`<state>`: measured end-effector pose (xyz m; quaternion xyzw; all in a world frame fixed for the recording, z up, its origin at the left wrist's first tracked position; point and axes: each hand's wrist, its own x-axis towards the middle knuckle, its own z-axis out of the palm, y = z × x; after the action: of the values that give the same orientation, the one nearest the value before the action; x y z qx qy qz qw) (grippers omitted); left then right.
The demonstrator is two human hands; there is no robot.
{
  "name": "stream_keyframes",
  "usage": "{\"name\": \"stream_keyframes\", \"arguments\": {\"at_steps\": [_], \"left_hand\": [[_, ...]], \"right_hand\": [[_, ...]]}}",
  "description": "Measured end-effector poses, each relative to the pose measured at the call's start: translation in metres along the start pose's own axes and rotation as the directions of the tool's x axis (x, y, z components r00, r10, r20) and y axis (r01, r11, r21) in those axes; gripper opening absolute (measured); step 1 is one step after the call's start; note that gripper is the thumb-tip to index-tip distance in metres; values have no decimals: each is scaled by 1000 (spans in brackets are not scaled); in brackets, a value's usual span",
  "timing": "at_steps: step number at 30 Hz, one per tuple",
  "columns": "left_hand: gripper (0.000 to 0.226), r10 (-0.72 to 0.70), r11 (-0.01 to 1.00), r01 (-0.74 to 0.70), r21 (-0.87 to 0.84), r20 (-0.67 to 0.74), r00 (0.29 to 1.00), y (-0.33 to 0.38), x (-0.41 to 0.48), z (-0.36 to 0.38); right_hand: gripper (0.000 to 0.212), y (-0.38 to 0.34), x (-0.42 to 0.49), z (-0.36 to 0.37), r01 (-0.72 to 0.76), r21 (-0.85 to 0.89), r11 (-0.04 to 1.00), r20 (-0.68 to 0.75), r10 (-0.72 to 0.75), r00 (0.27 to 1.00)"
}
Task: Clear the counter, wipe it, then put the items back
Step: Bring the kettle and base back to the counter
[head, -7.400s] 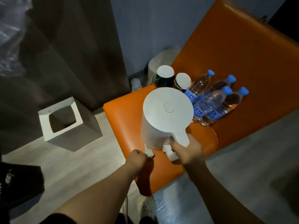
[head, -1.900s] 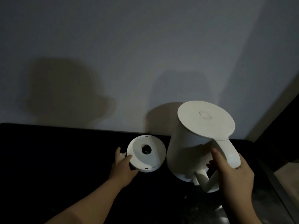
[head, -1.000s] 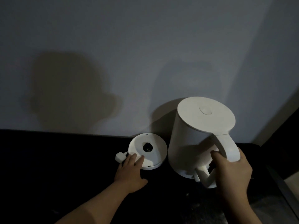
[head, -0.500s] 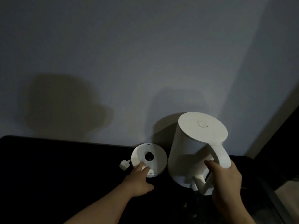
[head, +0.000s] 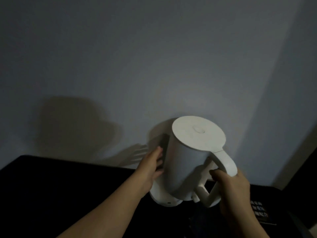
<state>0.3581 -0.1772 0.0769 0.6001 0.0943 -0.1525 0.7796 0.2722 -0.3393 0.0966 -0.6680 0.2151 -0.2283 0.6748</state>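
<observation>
At the far right of the black counter, against the wall, the white electric kettle is being set onto its round base, tilted, not seated flat yet. Right hand is grasping the kettle handle, fingers wrapped around it. Left hand is pressing flat against the kettle's left side, fingers loose, steadying rather than gripping. Looks like the put-back step: counter reads as already wiped, kettle going home. Next move calls for levelling the body so its underside drops over the base's centre connector, then both hands letting go. Base is sitting close to the wall, so little room to swing. A dark card with pale print is lying near right beside the right wrist, apart from the kettle. Cord and plug not visible; can't tell where they are lying.
</observation>
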Motion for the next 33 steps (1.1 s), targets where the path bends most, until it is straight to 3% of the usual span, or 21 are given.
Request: {"name": "stream_keyframes", "arguments": {"at_steps": [7, 11, 23, 28, 30, 33], "left_hand": [[53, -16, 999, 13, 52, 63, 998, -3, 11, -14], [47, 8, 999, -12, 48, 89, 996, -3, 16, -19], [41, 49, 995, -45, 84, -49, 998, -11, 25, -28], [62, 0, 991, 8, 132, -57, 998, -15, 20, -34], [65, -1, 987, 14, 163, -81, 997, -10, 22, -30], [56, -26, 991, 33, 126, -58, 998, -4, 24, -21]], "right_hand": [[21, 21, 5, 32, -68, -42, 997, 110, 73, 991], [19, 22, 13, 37, -63, -75, 995, 148, 74, 986], [20, 25, 13, 36, -43, -208, 977, 346, 114, 931], [19, 22, 33, 25, -5, -259, 966, 425, 119, 897], [20, 26, 36, 23, 20, -261, 965, 400, 89, 912], [23, 39, 35, 28, 81, -315, 945, 218, -11, 976]]}}
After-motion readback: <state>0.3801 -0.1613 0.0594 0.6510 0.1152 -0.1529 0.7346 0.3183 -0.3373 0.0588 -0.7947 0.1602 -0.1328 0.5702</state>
